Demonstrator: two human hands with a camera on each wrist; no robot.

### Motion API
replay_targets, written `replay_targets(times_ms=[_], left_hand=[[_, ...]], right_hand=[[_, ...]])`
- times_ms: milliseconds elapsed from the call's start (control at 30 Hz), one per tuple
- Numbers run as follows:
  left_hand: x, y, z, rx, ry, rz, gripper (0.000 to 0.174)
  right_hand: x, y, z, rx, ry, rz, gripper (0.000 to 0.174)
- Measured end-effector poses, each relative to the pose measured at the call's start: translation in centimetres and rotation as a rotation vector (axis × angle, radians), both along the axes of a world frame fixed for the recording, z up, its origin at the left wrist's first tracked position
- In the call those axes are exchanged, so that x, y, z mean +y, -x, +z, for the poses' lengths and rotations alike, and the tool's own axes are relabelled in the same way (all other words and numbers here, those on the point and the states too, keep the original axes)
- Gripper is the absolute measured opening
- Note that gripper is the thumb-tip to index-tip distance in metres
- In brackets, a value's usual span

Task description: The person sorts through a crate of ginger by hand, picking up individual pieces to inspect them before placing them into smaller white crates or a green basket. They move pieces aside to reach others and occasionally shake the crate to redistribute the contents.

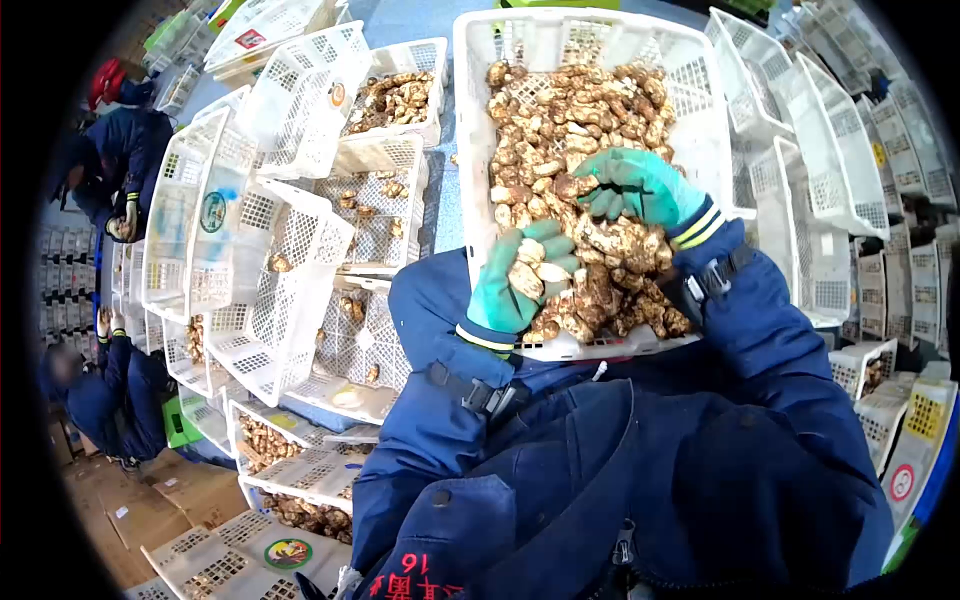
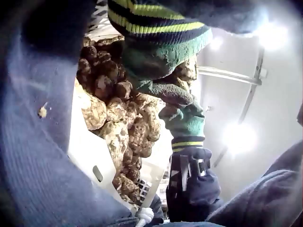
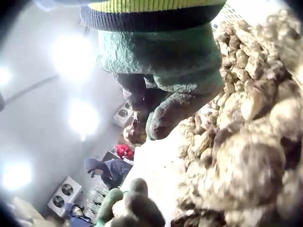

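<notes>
A large white plastic crate (image 1: 590,18) sits before me, heaped with soil-stained mushrooms (image 1: 610,105). Over its near left part, my left hand (image 1: 505,285), in a green glove, holds several pale mushrooms (image 1: 537,268) in its curled fingers. In the right wrist view the same left hand (image 3: 137,203) shows low down around a pale piece. My gloved right hand (image 1: 640,185) is above the heap and pinches a brown mushroom (image 1: 573,187) between thumb and fingers. That mushroom (image 3: 135,132) shows at the fingertips in the right wrist view.
White crates (image 1: 300,100) stand on the left, one holding mushrooms (image 1: 395,100), others only a few pieces. More crates (image 1: 840,150) are stacked on the right. Two people in dark blue work at the far left, one standing (image 1: 130,150), one crouching (image 1: 110,390).
</notes>
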State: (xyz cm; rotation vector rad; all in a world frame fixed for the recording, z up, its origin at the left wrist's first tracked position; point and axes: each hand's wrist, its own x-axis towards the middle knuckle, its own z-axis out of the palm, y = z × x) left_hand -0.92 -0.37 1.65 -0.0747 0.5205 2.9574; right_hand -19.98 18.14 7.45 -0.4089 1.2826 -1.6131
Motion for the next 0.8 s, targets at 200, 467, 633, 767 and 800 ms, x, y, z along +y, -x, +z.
replay_targets(times_ms=[200, 467, 633, 767, 800], left_hand=[[0.4, -0.3, 4.5, -0.03, 0.318, 0.442, 0.058], [1.3, -0.5, 5.4, -0.073, 0.603, 0.591, 0.05], [0.3, -0.1, 4.4, -0.176, 0.184, 0.46, 0.056], [-0.8, -0.4, 3.9, -0.161, 0.025, 0.382, 0.056], [-0.9, -0.4, 3.9, -0.162, -0.017, 0.376, 0.057]], right_hand=[[-2.9, -8.3, -2.4, -0.425, 0.356, -0.17, 0.038], [-5.9, -11.6, -4.7, -0.453, 0.513, -0.283, 0.031], [-4.6, -10.5, -3.8, -0.441, 0.476, -0.217, 0.03], [-3.6, -8.8, -4.1, -0.379, 0.355, -0.208, 0.036], [-3.2, -8.4, -3.8, -0.383, 0.353, -0.159, 0.037]])
